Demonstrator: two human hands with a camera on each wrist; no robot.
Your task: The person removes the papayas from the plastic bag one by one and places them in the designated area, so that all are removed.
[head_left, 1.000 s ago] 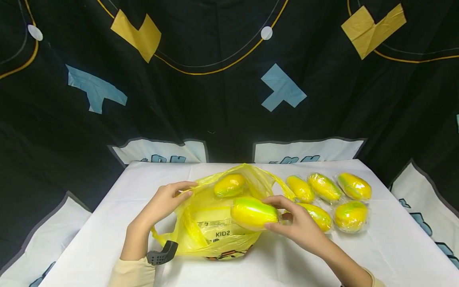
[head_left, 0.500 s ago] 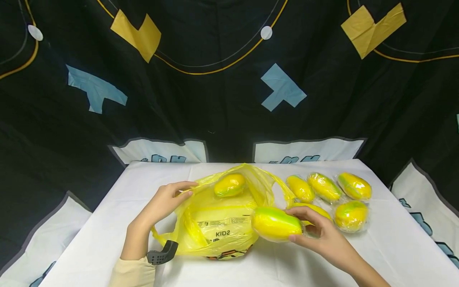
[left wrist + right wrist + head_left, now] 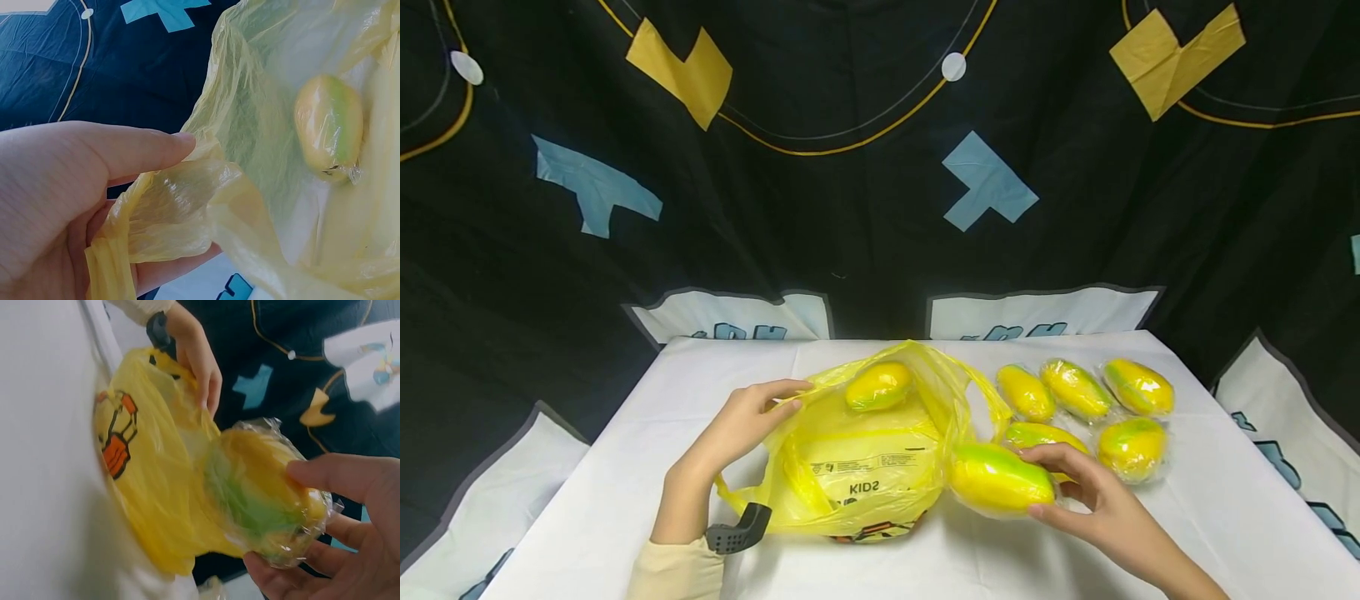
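A yellow plastic bag (image 3: 872, 458) with printing lies with its mouth open toward me. My left hand (image 3: 741, 421) holds the bag's left edge, with the thumb and fingers on either side of the film in the left wrist view. Inside the bag is one mango (image 3: 330, 128) in clear wrap. My right hand (image 3: 1093, 492) grips another wrapped mango (image 3: 1000, 479), yellow with a green streak, by its right end. This mango is just outside the bag's right side, above the table; in the right wrist view it covers part of the bag (image 3: 150, 481).
Several more wrapped mangoes (image 3: 1078, 389) lie on the right of the white-covered table (image 3: 715, 367); one mango (image 3: 1045, 435) is partly hidden behind the held one. A dark curtain (image 3: 880, 225) hangs behind the table. A black strap device (image 3: 737, 531) is on my left wrist.
My right hand has carried the held mango rightward and toward me, from over the bag's mouth to outside its right side. The left hand stays on the bag's edge.
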